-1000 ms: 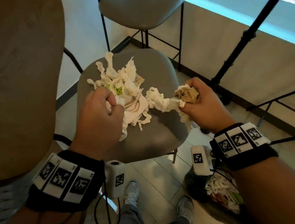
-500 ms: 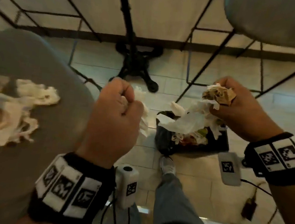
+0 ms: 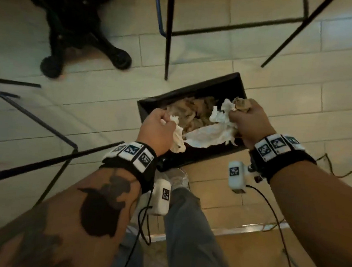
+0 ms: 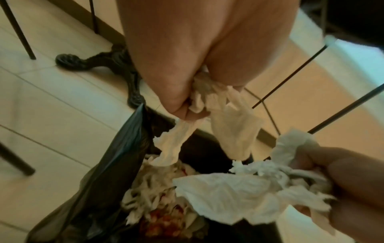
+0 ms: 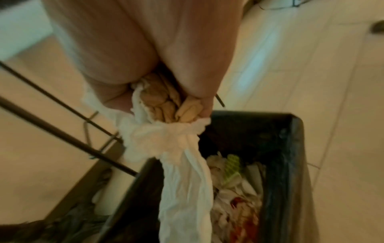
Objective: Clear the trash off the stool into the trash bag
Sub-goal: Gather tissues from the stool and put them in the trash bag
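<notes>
A black trash bag (image 3: 192,157) stands open on the tiled floor, with crumpled paper inside. My left hand (image 3: 158,127) hangs over its near left edge and grips a wad of white tissue (image 3: 178,137), whose strips (image 4: 226,125) dangle from the fist. Over the bag's right side, my right hand (image 3: 247,122) grips a crumpled brown paper ball (image 3: 241,103) together with a long white napkin (image 3: 208,136). That napkin (image 5: 182,172) droops into the bag's mouth (image 5: 276,164). The stool is out of view.
Thin black stool legs (image 3: 169,33) stand just beyond the bag, more (image 3: 45,123) cross at the left. A black ornate table base (image 3: 84,31) sits at the far left. My legs and shoes (image 3: 177,180) are close to the bag. Cables (image 3: 341,165) trail at the right.
Both hands carried their paper away from the stool and down over the open bag. The view swung from the stool seat to the floor, and the stool left the frame.
</notes>
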